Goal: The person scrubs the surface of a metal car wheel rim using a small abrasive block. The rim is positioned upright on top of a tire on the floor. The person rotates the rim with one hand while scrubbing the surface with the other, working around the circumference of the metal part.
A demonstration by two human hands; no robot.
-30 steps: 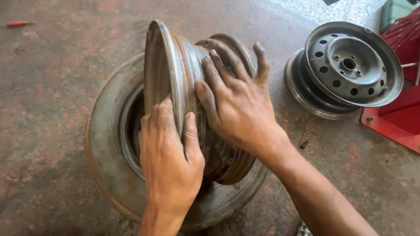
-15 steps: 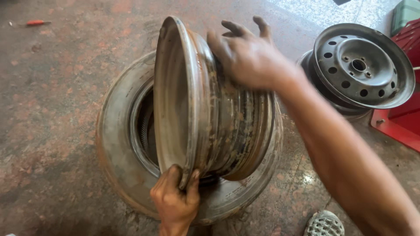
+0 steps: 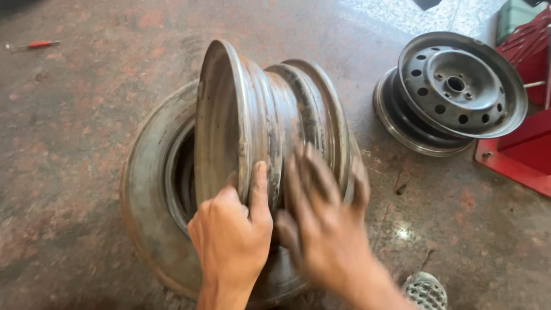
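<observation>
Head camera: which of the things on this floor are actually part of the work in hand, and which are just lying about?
In hand:
- steel wheel rim, on edge, gripped at its near flange by the left hand, with the blurred right hand on its barrel
- worn tyre lying flat beneath it

Lying about:
- second steel rim
- red-handled screwdriver
- red metal stand

Both hands are bare: no gloves, rings or watch. The left hand (image 3: 232,229) and right hand (image 3: 327,229) look grimy, dusted with grey dirt over the knuckles and fingers (image 3: 260,183). Forearms are bare below the fingers, no sleeves showing.
</observation>
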